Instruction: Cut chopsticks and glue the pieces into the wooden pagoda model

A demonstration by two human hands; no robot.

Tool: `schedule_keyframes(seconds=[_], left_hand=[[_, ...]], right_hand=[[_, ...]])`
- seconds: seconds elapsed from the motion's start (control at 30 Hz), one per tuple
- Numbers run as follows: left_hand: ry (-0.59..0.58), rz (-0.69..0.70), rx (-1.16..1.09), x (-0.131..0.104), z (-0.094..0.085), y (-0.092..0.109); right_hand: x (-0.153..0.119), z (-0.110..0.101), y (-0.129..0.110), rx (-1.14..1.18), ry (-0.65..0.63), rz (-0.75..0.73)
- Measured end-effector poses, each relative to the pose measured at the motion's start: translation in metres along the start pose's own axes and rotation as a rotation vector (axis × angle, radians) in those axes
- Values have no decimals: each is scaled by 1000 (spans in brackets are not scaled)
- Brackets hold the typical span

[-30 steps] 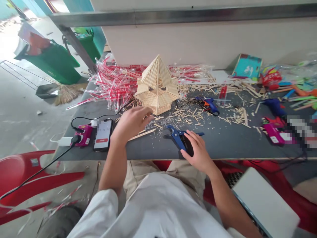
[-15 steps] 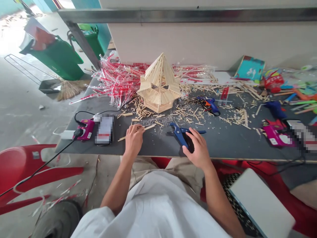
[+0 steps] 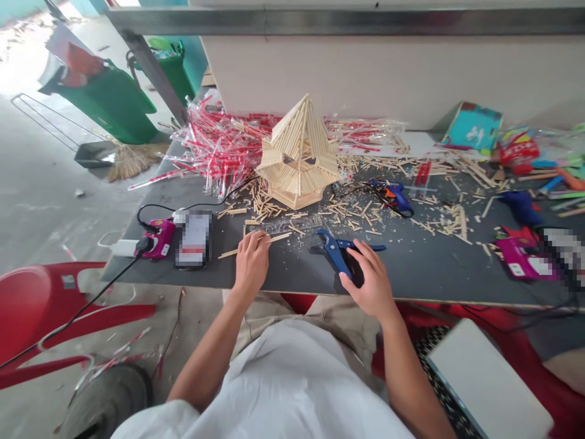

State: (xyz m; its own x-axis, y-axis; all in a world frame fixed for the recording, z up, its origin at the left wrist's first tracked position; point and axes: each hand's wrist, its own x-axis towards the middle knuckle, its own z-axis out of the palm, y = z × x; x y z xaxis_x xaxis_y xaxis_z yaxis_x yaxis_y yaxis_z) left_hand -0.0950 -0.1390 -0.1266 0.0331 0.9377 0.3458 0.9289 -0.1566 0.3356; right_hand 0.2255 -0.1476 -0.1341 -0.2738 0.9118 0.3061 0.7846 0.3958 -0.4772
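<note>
My left hand (image 3: 253,259) is closed on a thin wooden stick (image 3: 228,253), which lies low over the table and sticks out on both sides of the fingers. My right hand (image 3: 369,277) has its fingers apart, at the handles of a blue cutter (image 3: 336,251) lying on the table with its jaws toward the left. Whether the fingertips touch the handle is hard to tell. Behind both hands stands a pointed model built of wooden sticks (image 3: 299,158), surrounded by short cut pieces (image 3: 262,204).
Red and clear wrappers (image 3: 214,146) are heaped at the back left. A phone (image 3: 194,239) and a magenta power strip (image 3: 159,238) lie left. A blue glue gun (image 3: 398,198) rests right of the model. Further right is another magenta block (image 3: 525,256).
The view has shifted slightly, so the model and tools appear further right. Both hands keep nearly the same places beside the stick and the cutter.
</note>
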Motion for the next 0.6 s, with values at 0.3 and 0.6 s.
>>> schedule_keyframes(seconds=[0.3,0.6], left_hand=[[5,3,-39,0,4,-5],[-4,-32,-96,4,5,-8]], right_hand=[[-1,0,-1,9,3,2],[0,0,-2,18,19,13]])
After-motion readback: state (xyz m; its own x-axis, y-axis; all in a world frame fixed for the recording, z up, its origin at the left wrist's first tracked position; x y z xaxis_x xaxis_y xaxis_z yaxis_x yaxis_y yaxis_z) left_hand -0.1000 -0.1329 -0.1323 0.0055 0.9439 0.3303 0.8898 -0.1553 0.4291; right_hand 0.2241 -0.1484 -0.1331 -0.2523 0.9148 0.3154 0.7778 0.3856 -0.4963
